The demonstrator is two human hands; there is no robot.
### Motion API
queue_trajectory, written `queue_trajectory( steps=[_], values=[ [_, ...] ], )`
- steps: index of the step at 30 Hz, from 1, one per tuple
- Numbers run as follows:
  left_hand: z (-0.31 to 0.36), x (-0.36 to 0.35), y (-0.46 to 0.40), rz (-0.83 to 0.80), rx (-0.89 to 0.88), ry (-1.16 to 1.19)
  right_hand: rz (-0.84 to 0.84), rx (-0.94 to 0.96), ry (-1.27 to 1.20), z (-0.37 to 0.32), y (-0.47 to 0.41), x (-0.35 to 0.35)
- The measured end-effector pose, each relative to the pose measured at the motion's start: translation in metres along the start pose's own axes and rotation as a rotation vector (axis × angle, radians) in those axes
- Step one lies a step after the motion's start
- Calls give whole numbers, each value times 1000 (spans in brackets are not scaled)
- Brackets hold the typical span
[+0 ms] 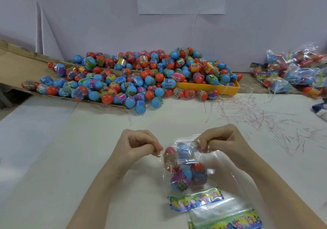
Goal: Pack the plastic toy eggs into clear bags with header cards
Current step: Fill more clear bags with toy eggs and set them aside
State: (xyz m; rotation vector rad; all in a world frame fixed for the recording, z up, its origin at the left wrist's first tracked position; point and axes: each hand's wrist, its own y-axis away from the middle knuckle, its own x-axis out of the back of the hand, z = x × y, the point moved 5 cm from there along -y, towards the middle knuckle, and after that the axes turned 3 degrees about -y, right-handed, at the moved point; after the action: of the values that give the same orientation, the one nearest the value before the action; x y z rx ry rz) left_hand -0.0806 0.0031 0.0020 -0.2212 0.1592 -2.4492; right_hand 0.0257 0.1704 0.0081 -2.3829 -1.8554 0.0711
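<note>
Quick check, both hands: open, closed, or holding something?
Left hand: closed, fingers pinching the clear bag's open edge.
Right hand: closed, pinching the same bag's opposite edge.

**Even indoor light, wide-angle view**

Bright, soft, diffuse light fills the scene; shadows are faint. Small white glare spots sit on the clear bag. The table edge and wall bend outward toward the frame's sides. The picture is slightly soft overall, more so at the corners.

The bag with 4 eggs lies before the egg pile, packed bags far right.
</note>
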Motion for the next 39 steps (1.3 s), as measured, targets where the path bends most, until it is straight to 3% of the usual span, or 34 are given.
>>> queue_trajectory(
  steps=[12,17,23,29,35,39],
  values=[
    [-1,-1,-1,61,67,-53,-1,-2,15,7,-4,3],
    [0,0,-1,42,44,-40,6,-38,180,1,-1,14],
    [2,-2,0,28,15,-31,319,166,119,-19,5,28],
    [3,-3,-1,7,-3,-17,-77,-94,429,0,1,-18],
    [4,-4,0,-22,-4,5,-204,-181,224,0,4,-9],
    [-1,-3,2,7,28,50,-144,-197,132,3,3,-7]
  ],
)
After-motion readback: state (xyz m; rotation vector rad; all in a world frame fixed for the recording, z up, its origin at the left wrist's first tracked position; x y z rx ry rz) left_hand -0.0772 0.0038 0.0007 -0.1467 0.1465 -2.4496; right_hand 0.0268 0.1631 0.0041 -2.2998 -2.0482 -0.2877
